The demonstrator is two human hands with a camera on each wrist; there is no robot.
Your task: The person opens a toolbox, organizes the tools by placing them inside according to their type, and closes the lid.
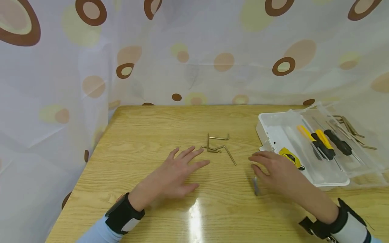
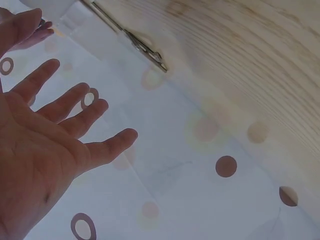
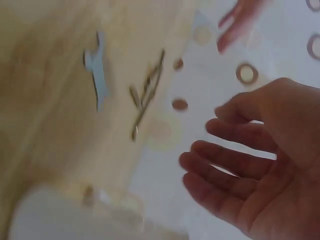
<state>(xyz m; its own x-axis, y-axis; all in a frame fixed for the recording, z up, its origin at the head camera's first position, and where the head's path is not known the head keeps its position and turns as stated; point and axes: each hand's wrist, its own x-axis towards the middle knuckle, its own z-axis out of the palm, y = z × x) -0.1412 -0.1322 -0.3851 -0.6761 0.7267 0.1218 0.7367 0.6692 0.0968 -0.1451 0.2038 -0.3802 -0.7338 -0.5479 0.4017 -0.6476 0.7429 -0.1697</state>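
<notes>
My left hand [image 1: 174, 173] hovers over the wooden table with its fingers spread and holds nothing. Just beyond its fingertips lie several brass-coloured L-shaped hex keys [image 1: 230, 156], some crossing one another. My right hand [image 1: 281, 170], palm down with loosely bent fingers, is also without anything in its grasp. Below its thumb in the head view is a small grey wrench [image 1: 255, 186] on the table; the right wrist view shows this wrench [image 3: 98, 72] more fully, beside the hex keys [image 3: 146, 95].
At the right stands a white plastic toolbox [image 1: 268, 133] with its clear lid [image 1: 377, 162] opened out. It holds a yellow tape measure [image 1: 290, 158], several screwdrivers [image 1: 335, 141] and more hex keys. A dotted curtain [image 1: 194, 81] hangs behind the table's far edge.
</notes>
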